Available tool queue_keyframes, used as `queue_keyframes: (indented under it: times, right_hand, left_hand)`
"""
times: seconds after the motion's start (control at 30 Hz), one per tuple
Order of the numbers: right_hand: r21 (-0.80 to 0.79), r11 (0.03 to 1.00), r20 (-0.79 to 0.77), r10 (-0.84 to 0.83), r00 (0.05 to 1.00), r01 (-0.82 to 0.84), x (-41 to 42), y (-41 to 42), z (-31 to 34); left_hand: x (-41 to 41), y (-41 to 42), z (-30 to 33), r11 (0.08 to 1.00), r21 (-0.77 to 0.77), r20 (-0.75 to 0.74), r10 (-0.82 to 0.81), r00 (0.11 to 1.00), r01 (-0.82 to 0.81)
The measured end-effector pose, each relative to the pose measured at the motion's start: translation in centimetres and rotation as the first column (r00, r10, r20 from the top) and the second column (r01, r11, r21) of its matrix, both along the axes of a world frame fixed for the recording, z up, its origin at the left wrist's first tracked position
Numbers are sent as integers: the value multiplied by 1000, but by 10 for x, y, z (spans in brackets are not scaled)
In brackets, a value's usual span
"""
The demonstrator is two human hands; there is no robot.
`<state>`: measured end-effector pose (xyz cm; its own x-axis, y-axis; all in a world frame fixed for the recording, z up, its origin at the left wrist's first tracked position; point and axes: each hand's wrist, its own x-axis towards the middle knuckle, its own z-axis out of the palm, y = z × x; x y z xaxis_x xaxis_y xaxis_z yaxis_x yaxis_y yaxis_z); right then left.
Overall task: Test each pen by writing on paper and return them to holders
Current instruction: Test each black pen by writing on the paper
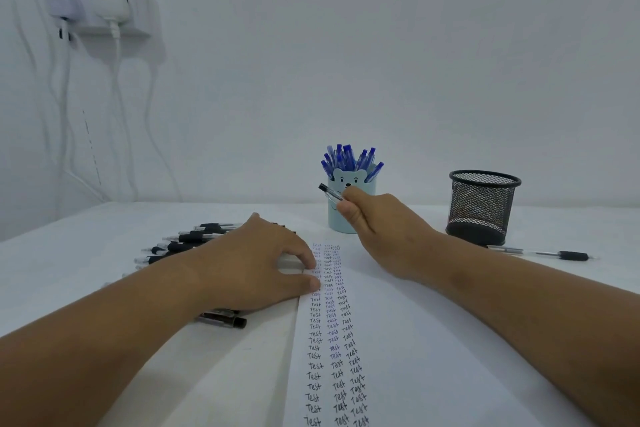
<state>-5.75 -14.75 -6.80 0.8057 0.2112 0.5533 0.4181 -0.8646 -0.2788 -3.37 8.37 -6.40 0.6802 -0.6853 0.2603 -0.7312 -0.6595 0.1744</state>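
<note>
Nearest, at six o'clock, the paper carries three columns of "Test". The left hand presses fingertips on its left edge, likely steadying it. At twelve o'clock the right hand pinches a black pen, tip hidden, before the bear holder full of blue pens. At two o'clock, the mesh holder apparently awaits black ones; untested pens lie at ten.
</note>
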Motion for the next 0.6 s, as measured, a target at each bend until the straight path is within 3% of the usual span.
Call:
queue_keyframes:
  times: [0.27, 0.47, 0.6]
  right_hand:
    - [-69, 998, 22, 5, 1000, -4, -5, -3, 39]
    - [-216, 964, -161, -193, 968, 156, -41, -36, 63]
    - [-171, 948, -266, -308, 914, 269, -76, -77, 50]
  left_hand:
    - [-22, -15, 2, 992, 69, 50, -106, 993, 102]
    - [-31, -14, 2, 990, 124, 43, -69, 997, 63]
    - [-39, -22, -1, 990, 107, 73, -98, 993, 90]
